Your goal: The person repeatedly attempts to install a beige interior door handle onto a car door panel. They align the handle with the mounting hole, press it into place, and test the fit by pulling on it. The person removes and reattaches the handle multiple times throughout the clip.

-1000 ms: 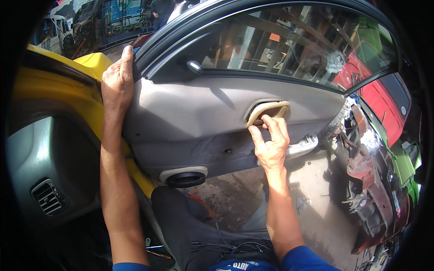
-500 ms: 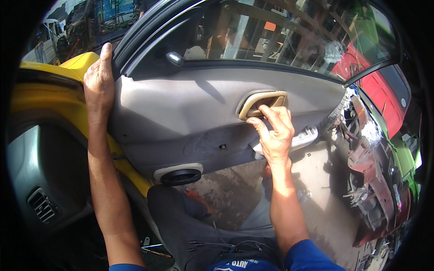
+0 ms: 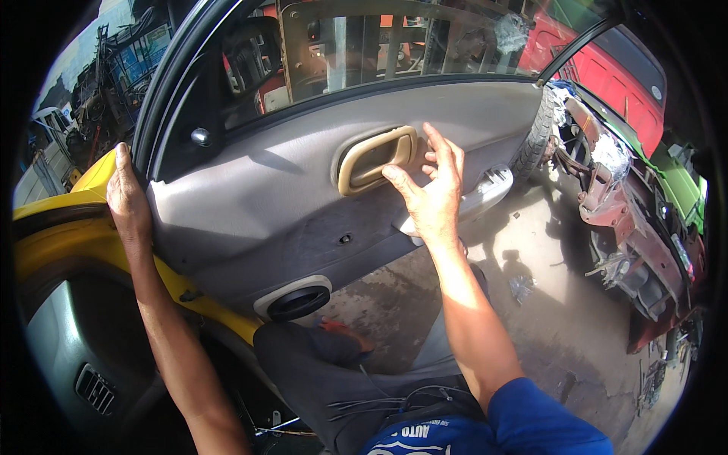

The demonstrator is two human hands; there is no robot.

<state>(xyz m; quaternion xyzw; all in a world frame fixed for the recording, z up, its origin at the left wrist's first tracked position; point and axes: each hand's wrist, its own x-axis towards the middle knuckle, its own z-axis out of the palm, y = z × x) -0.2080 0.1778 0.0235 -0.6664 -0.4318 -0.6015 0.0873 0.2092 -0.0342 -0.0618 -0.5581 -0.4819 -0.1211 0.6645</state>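
Observation:
My left hand (image 3: 130,197) grips the front edge of the grey car door (image 3: 243,212), thumb pointing up along it. My right hand (image 3: 432,196) is open, fingers bent and apart, just right of the beige inner-handle trim (image 3: 349,169); I cannot tell whether the thumb touches it. The trim frames a dark recess in the panel. Below that are a pale armrest pull (image 3: 493,189) and a small hardware piece (image 3: 345,240). A round speaker opening (image 3: 296,302) with a light surround sits low on the panel.
The yellow body (image 3: 95,182) and dark dashboard (image 3: 72,341) are at my left. A red vehicle (image 3: 637,91), dismantled rusty parts (image 3: 622,243) and a tyre (image 3: 535,136) are at the right. My legs stand on concrete ground (image 3: 523,318) below the door.
My right fingers have come out of the handle recess and spread to its right. The view has shifted, with my left hand now further left and lower in the picture, still on the door edge.

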